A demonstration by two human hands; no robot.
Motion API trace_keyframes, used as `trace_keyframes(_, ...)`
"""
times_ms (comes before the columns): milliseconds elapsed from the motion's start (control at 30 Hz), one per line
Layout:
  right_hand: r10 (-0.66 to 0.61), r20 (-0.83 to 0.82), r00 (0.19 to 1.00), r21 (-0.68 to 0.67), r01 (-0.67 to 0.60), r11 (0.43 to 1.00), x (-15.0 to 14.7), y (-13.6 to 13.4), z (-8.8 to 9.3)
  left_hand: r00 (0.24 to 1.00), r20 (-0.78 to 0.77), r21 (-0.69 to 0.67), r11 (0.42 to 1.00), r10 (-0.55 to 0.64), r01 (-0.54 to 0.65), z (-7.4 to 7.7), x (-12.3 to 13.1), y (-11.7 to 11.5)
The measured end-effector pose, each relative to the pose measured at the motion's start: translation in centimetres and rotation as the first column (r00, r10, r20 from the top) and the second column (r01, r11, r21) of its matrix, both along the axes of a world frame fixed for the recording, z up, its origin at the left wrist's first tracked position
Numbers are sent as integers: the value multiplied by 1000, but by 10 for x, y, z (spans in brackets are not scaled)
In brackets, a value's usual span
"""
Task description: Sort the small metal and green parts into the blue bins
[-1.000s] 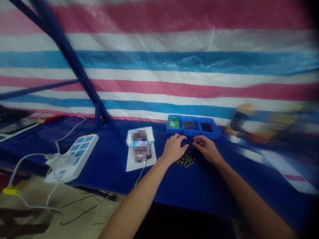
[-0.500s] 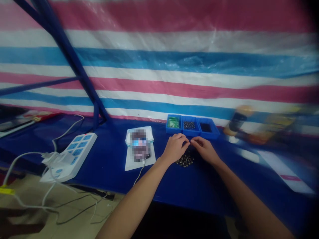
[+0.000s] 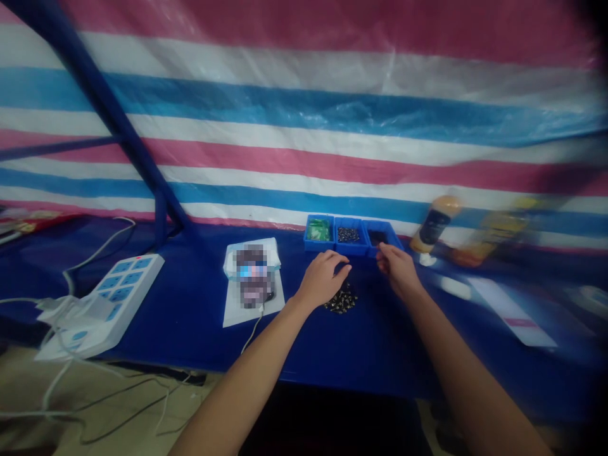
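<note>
1. Left hand [image 3: 323, 279] is over the blue tablecloth [image 3: 294, 354], near the middle of the frame, with the fingers [image 3: 340, 258] loosely curled and pointing down. It's right by a small pile of little dark and brass-colored parts [image 3: 341, 298], just above and to the left of it. I can't see anything in that hand, but the fingers hide some of what's under them, so I can't say for sure.
2. Right hand [image 3: 398, 270] is up by the right end of the blue bins, with the fingertips [image 3: 380, 249] pinched close together at the front edge of the right bin [image 3: 384, 236]. Whatever's between them is too small to make out, if anything.
3. The three blue bins sit in a row along the back edge of the table. The left bin [image 3: 318, 232] has green packets [image 3: 318, 229], the middle bin [image 3: 350, 237] has small dark parts [image 3: 348, 235], and the right one has something dark in it.
4. Left of the hands there's a pixelated object [image 3: 251, 274] on white paper [image 3: 251, 313], with a white cable [image 3: 251, 332] running off it. Further left is a white power strip [image 3: 109, 304].
5. Upper right of the bins stands a bottle [image 3: 431, 221], and a striped tarp [image 3: 304, 120] hangs behind everything.
</note>
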State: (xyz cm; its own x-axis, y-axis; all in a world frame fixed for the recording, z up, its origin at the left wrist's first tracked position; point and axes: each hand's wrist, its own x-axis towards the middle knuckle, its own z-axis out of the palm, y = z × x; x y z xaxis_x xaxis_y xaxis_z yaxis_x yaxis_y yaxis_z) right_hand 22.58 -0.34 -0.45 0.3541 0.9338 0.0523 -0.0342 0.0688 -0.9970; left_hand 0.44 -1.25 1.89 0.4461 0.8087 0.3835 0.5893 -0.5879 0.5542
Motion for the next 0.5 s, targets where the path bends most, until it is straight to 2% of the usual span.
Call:
trace_keyframes(100,-91,83,992,-15,93,996,12,4,0,999,-32,-9,1000,3,-3,-4,-1,3)
trace_keyframes(200,-111,307,945,10,113,994,19,-2,0,996,-55,5,997,72,-71,-10,-3,7)
trace_keyframes(233,-81,386,919,35,74,997,20,-5,1,993,-66,4,995,99,-99,-11,-4,9)
trace_keyframes(300,58,534,844,62,-107,992,19,-12,2,984,-98,-10,989,147,-148,-13,-6,10)
trace_keyframes(333,161,597,786,51,-237,970,16,-15,3,980,-116,-21,986,164,-167,-13,-7,10)
trace_keyframes(400,325,718,615,-7,-461,888,9,-19,3,970,-151,-45,979,190,-199,-13,-8,10)
trace_keyframes(433,360,760,541,-25,-528,849,5,-20,2,966,-165,-55,976,199,-211,-14,-9,10)
trace_keyframes(500,369,816,445,-45,-587,808,-2,-20,0,959,-190,-69,972,210,-226,-14,-9,10)
